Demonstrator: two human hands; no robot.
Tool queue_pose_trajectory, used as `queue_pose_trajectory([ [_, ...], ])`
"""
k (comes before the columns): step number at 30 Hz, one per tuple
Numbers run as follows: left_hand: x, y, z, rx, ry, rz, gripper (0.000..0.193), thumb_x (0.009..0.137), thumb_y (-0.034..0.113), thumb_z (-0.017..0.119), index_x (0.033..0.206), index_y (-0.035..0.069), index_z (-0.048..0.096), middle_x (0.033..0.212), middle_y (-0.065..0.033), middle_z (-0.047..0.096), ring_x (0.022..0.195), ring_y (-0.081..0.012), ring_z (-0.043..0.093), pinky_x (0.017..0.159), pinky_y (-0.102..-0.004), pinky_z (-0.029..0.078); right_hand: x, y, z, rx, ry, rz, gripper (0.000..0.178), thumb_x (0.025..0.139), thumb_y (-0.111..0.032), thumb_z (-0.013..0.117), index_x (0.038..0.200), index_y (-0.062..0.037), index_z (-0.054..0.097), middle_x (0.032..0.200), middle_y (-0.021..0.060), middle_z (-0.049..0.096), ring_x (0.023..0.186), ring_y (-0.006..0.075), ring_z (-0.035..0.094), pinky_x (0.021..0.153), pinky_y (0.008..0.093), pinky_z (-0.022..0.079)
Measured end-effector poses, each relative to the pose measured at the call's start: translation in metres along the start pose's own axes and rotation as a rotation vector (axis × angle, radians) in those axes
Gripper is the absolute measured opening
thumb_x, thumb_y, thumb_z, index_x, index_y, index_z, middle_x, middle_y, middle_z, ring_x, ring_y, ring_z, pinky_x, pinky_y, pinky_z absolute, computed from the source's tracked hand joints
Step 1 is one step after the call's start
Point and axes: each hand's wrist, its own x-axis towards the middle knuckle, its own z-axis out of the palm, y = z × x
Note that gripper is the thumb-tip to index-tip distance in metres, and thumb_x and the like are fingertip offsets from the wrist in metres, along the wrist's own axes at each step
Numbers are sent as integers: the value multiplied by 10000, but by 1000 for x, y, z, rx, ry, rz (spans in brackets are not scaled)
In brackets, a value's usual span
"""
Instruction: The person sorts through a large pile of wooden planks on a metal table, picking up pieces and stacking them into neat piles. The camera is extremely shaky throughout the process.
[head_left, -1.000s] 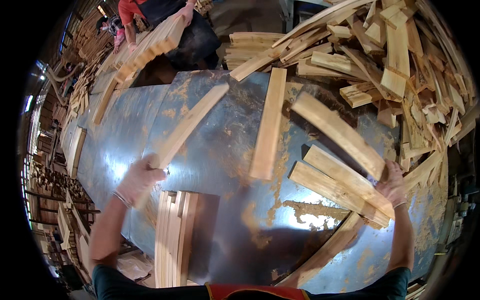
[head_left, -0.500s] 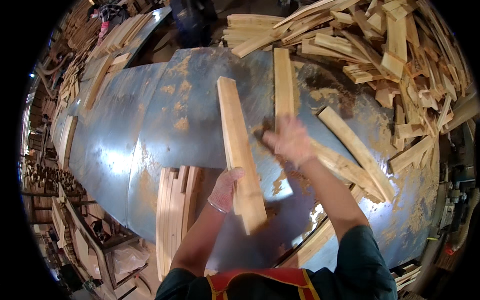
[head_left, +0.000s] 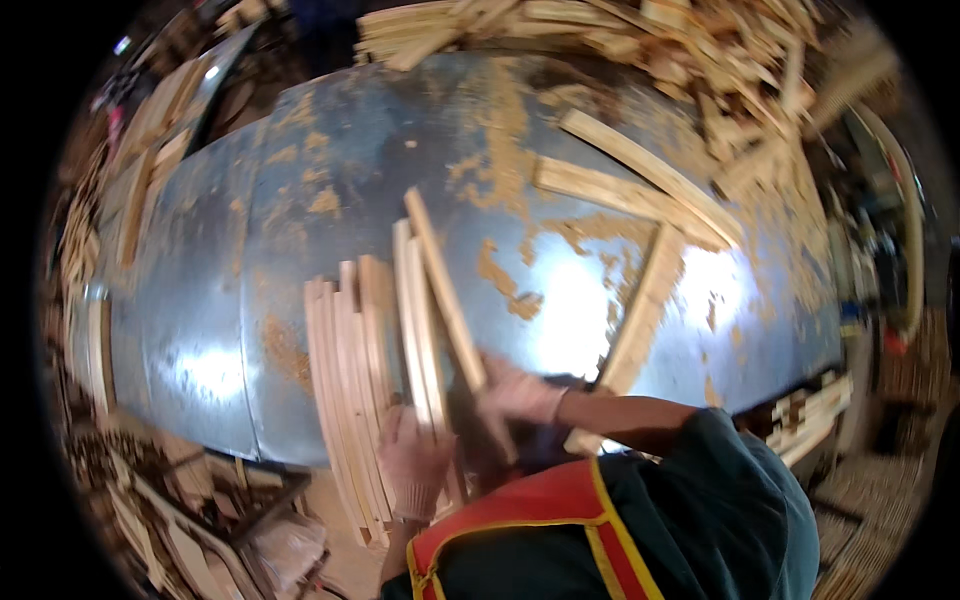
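Note:
My left hand, in a pale pink work glove, is closed around the near end of two narrow wooden planks standing on edge. They lie just right of a row of similar planks. My gloved right hand, smeared by motion, is closed at the near part of another wooden plank. This plank slants against the pair, its far end close to theirs and its near end apart. My right fingers are partly hidden.
The metal table carries patches of sawdust. On the right lie three loose boards, among them a curved one. A heap of offcuts sits at the far right. More planks lie at the left edge.
The plank in my left hand has moved left and nearer, beside the row. My right hand has come back from the far board toward my left. The view has shifted.

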Motion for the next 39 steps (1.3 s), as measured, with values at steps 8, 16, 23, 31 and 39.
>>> queue_pose_trajectory([
  [8, -58, -69, 42, 466, 78, 19, 979, 873, 583, 678, 1611, 11, 385, 1677, -191, 370, 1587, -451, 260, 1319, -577, 163, -34, -34, 36, -161, -435, -328, 703, 958, -313, 654, 1579, -66, 436, 1452, 287, 598, 1297, 400, 624, 1105, 483, 483],
  [16, -48, 8, 54, 290, 149, 445, 889, 871, 627, 703, 1516, 35, 548, 1608, -231, 456, 1500, -489, 387, 1254, -622, 271, -147, 93, -196, -129, 696, 466, 797, 871, -366, 717, 1535, -49, 412, 1241, 325, 678, 1161, 447, 688, 1008, 493, 559],
  [23, -13, 237, 87, 137, -397, 260, 1126, 712, 626, 842, 1592, 53, 434, 1542, -257, 490, 1442, -463, 435, 1213, -578, 332, -112, 86, -247, -258, 286, 84, 519, 827, -300, 665, 1281, -49, 634, 1278, 249, 702, 1190, 459, 658, 1013, 515, 528],
  [31, 19, 199, 119, 18, -197, 161, 759, 819, 268, 839, 1471, 58, 514, 1287, -206, 657, 1161, -383, 666, 972, -487, 546, -83, 167, -470, -931, 386, 301, 1174, 694, -500, 902, 1651, -114, 341, 1448, 229, 551, 1331, 371, 566, 1053, 450, 504],
  [39, -5, 179, 120, -1648, -560, -387, 639, 1088, 403, 525, 1614, 60, 408, 1468, -224, 591, 1313, -380, 598, 1104, -477, 508, -180, 90, -376, 34, 193, 148, 963, 830, -370, 826, 1608, -82, 336, 1260, 218, 683, 1159, 325, 683, 969, 479, 598],
])
